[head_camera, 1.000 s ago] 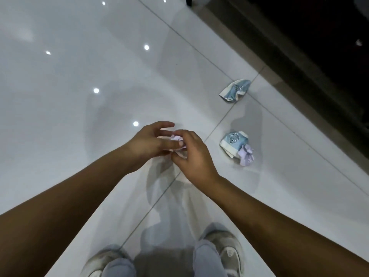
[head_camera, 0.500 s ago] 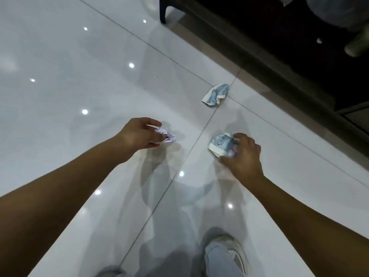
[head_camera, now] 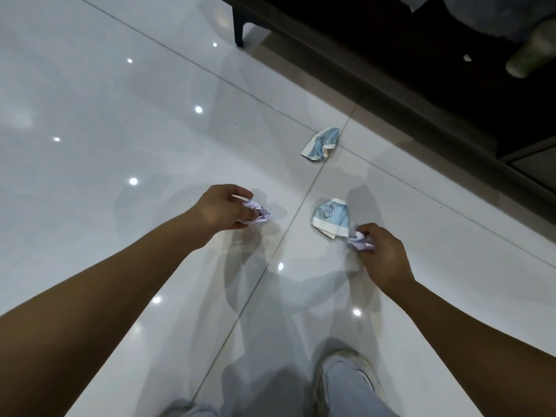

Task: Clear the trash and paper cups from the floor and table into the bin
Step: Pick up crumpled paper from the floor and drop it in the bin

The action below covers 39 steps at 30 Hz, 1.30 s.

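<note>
My left hand (head_camera: pixel 221 209) grips a crumpled lilac paper wad (head_camera: pixel 261 214) above the glossy white floor. To the right, my right hand (head_camera: pixel 381 254) pinches a second lilac paper wad (head_camera: pixel 359 241). Just beyond that hand a crushed blue-and-white paper cup (head_camera: pixel 331 217) with a cartoon print lies on the tiles, close to or touching the wad. Farther away, a second crushed blue paper cup (head_camera: pixel 322 145) lies on a tile seam. No bin is in view.
A dark wooden piece of furniture (head_camera: pixel 391 55) with a leg (head_camera: pixel 239 25) runs along the upper right. Something pale and cylindrical (head_camera: pixel 531 54) lies on it at the far right. My shoes and trouser legs (head_camera: pixel 346 383) are at the bottom.
My right hand left the left hand, reached to the nearer cup, and has now pulled back holding the lilac wad that lay beside it. The left hand keeps its wad.
</note>
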Each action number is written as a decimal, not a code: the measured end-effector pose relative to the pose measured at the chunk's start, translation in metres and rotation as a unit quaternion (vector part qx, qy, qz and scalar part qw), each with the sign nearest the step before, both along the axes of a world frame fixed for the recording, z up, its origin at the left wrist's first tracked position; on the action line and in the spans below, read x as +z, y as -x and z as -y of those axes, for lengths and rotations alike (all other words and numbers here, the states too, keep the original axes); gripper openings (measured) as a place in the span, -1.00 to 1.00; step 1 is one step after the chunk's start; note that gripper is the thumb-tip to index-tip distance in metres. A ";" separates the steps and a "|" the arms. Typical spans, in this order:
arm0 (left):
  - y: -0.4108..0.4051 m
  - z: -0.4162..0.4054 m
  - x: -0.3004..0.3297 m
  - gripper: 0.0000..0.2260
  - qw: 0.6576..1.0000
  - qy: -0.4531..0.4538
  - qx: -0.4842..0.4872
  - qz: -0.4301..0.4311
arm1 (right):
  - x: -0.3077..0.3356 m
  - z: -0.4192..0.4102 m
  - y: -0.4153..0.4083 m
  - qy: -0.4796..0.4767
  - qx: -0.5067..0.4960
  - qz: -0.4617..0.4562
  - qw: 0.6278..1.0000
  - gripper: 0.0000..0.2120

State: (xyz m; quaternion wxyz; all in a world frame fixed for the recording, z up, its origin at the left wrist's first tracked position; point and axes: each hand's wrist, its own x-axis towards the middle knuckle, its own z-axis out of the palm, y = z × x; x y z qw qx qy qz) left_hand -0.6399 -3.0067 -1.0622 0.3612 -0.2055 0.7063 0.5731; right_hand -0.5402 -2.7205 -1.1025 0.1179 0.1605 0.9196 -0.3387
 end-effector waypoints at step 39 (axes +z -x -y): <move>-0.230 -0.106 0.700 -0.69 0.950 -0.006 -0.307 -0.052 | 0.719 0.042 -0.266 0.057 -0.361 -0.108 0.924 -0.77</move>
